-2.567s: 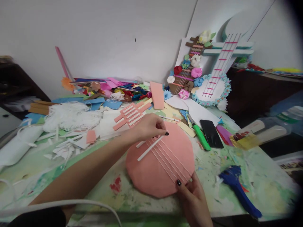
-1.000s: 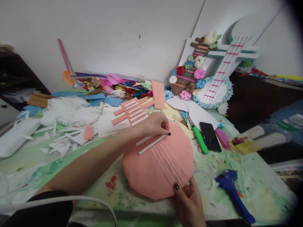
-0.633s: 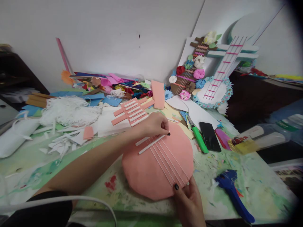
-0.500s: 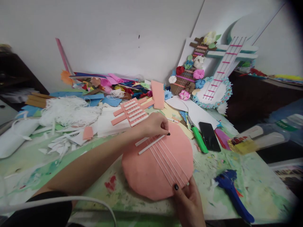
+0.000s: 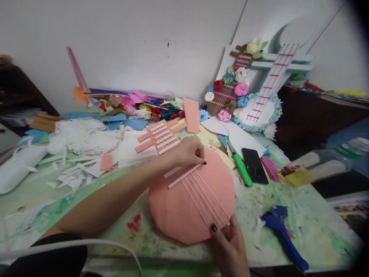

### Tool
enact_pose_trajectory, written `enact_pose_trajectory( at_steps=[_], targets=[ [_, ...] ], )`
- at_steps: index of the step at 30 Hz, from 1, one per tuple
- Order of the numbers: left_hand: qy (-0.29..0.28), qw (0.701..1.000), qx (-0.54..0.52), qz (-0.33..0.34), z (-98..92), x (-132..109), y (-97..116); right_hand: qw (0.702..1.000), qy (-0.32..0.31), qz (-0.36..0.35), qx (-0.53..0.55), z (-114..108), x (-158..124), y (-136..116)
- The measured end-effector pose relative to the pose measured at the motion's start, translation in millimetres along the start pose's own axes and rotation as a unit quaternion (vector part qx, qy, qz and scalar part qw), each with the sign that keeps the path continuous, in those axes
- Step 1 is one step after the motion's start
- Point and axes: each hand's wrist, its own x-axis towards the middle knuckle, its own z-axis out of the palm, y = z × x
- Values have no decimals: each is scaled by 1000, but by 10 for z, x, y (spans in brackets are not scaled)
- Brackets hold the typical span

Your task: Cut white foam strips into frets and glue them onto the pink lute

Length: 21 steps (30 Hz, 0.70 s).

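A pink paper model of a stringed instrument, with a round body (image 5: 175, 215), lies on the table. Several thin white strings (image 5: 198, 198) run slantwise over the body toward its lower right edge. Its neck (image 5: 163, 135) points to the upper left and carries short white crossbars. My left hand (image 5: 190, 151) is pinched at the upper right end of a white strip (image 5: 182, 179) that lies across the strings. My right hand (image 5: 230, 245) grips the body's lower right edge, thumb on top near the string ends, with the other fingers partly hidden below.
To the right lie a green utility knife (image 5: 242, 169), a black phone (image 5: 255, 165) and a blue glue gun (image 5: 284, 234). White string (image 5: 83, 134) and paper scraps (image 5: 75, 173) cover the left. Two decorated paper instruments (image 5: 263, 105) lean at the back. A white cable (image 5: 95, 242) crosses the lower left.
The view shifts very slightly. Both hands keep their places on the strip and the body's edge, with no clear movement of either.
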Motion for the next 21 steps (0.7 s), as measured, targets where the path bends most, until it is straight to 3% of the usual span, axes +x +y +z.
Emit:
enact_pose_trajectory(
  at_steps=[14,21],
  targets=[
    [8,1000,5,-15,6,-5,14,1000,-9,-4,-19,-53,14,21],
    [11,999,-25,-39,-9,-44,41,999,-8,-34,9,-153,66,185]
  ],
)
